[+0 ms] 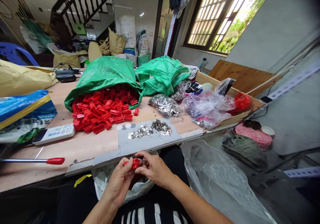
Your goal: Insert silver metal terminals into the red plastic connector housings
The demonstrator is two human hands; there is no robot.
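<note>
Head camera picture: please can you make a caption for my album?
Left hand and right hand meet at a red piece by a table where red parts spill from a green sack.

Large green sack (107, 71): woven plastic, crinkled | red pieces (98, 112), sack's mouth: smooth plastic, glossy | metal bits (141, 131), front-right of sack: shiny

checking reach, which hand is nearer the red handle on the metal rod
Left. The left hand is to the right of the red handle; the right hand is farther right.
</note>
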